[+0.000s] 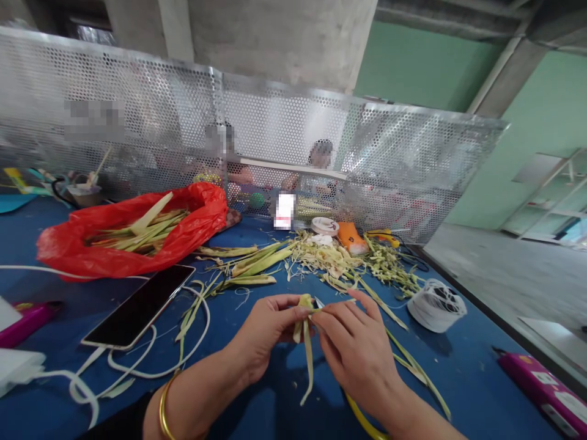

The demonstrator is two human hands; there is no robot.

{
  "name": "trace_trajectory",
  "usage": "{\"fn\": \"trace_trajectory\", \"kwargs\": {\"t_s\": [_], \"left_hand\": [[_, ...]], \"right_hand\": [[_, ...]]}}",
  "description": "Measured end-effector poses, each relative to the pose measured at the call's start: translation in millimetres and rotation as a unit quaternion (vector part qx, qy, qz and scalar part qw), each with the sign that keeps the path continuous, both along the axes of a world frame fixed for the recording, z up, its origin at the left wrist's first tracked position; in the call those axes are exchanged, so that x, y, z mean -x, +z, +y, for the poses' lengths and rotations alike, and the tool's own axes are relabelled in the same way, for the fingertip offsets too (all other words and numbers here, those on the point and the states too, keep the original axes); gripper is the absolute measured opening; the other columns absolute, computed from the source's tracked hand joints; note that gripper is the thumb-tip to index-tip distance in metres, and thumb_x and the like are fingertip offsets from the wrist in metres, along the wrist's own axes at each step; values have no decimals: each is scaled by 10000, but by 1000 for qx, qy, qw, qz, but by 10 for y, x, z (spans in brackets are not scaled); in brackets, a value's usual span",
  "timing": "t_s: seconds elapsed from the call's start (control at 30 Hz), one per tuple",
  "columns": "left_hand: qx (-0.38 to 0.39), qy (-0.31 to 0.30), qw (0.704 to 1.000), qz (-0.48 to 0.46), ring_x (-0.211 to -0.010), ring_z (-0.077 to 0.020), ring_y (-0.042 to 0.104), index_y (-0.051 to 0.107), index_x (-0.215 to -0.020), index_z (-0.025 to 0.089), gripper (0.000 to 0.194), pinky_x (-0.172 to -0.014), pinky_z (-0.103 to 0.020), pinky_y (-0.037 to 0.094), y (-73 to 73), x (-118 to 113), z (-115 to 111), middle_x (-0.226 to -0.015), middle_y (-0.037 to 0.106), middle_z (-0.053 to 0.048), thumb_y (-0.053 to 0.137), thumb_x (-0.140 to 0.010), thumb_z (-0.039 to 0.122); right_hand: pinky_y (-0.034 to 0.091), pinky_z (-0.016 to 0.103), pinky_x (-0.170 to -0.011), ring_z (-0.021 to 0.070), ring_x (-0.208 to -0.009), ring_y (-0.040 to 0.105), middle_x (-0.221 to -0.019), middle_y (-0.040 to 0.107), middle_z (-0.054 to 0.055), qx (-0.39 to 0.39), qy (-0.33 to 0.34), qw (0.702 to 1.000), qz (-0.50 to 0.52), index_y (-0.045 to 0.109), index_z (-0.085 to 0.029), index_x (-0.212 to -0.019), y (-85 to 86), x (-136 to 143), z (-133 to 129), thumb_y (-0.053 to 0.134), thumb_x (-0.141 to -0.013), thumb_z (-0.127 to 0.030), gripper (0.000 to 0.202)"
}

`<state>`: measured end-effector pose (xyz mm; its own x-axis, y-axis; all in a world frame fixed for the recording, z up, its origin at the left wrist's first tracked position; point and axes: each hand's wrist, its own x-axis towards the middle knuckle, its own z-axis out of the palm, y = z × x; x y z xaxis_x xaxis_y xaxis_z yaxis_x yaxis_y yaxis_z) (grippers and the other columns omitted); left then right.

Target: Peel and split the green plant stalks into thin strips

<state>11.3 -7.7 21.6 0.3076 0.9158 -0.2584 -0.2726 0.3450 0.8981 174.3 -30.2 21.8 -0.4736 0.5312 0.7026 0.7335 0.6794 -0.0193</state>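
Note:
My left hand (270,327) pinches a small bundle of pale green leaf strips (308,351) in the lower middle, with the strips hanging down. My right hand (355,342) is closed close beside it at the top of the bundle. A small pointed metal tip (319,303) shows between the hands; the rest of that tool is hidden by my right fingers. Long green strips (419,370) trail over the blue table to the right. Beyond my hands lie flat dried leaves (261,260) and a heap of pale scraps (325,260).
A red bag (197,229) of leaves and a phone (140,308) with white cables are at left. A white cord roll (436,305) and purple device (543,391) are at right. Behind stands a perforated metal screen (284,122), with people beyond it.

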Motion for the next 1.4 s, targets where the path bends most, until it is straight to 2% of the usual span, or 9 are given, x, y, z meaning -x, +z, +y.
{"fn": "trace_trajectory", "kwargs": {"t_s": [0.17,0.33,0.47,0.63,0.87,1.0,1.1,1.23,1.4], "left_hand": [[4,49,999,-9,-586,-98,572,730,-855,136,343,-607,-214,448,20,-4,-1,-708,685,-28,810,-593,342],[-2,54,999,7,-602,-116,576,735,-890,124,401,-611,-233,449,1,-37,-12,-755,704,-51,824,-551,318],[-44,51,997,36,-559,-99,546,753,-895,130,339,-579,-213,413,-25,-74,-18,-682,690,-30,782,-586,265],[-74,-12,994,82,-535,-98,532,771,-875,126,262,-538,-200,364,1,-57,-34,-580,654,-25,711,-651,247],[-63,-49,995,62,-580,-112,547,756,-952,128,343,-584,-222,390,22,-45,-54,-644,670,-45,735,-681,337],[-92,-46,992,68,-574,-86,497,756,-953,143,302,-576,-207,370,-23,-65,-54,-623,633,-9,752,-678,266],[-72,-27,995,69,-641,-107,554,743,-997,158,327,-612,-217,398,-56,-85,-66,-712,668,-30,743,-700,295],[-27,-2,997,69,-672,-131,597,732,-1010,146,368,-646,-240,436,-64,-104,-78,-762,687,-55,760,-679,305],[7,-20,998,52,-625,-115,588,724,-996,128,342,-622,-227,439,-49,-81,-53,-719,680,-53,739,-702,302]], "right_hand": [[236,431,-1066,191,-1017,576,-1056,673,61,-44,23,997,-58,603,-199,-1130,-10,3,-46,479,-888,-85,295],[227,419,-1064,184,-971,588,-940,691,32,-46,53,995,-72,644,-206,-1006,-58,13,-47,464,-904,-91,237],[311,401,-981,158,-821,612,-834,679,-4,31,48,996,67,651,-240,-904,-53,-12,-3,525,-875,-118,178],[419,278,-713,158,-758,591,-784,648,10,185,9,957,222,624,-220,-773,-72,-63,56,539,-890,-220,144],[326,232,-539,131,-550,441,-588,517,-29,295,-84,926,219,515,-214,-719,-141,-57,61,480,-902,-343,227],[296,228,-513,120,-518,390,-553,475,-44,320,-99,916,222,481,-218,-696,-159,-45,64,471,-896,-357,244],[304,227,-505,118,-518,404,-549,480,-40,343,-91,903,241,484,-213,-681,-151,-35,84,471,-894,-377,269],[342,217,-481,111,-488,444,-511,492,-42,392,-70,869,294,484,-205,-655,-139,-22,108,497,-877,-382,284],[417,215,-416,113,-420,498,-485,526,-45,497,-30,774,391,516,-194,-679,-112,2,131,559,-827,-420,274]]}}
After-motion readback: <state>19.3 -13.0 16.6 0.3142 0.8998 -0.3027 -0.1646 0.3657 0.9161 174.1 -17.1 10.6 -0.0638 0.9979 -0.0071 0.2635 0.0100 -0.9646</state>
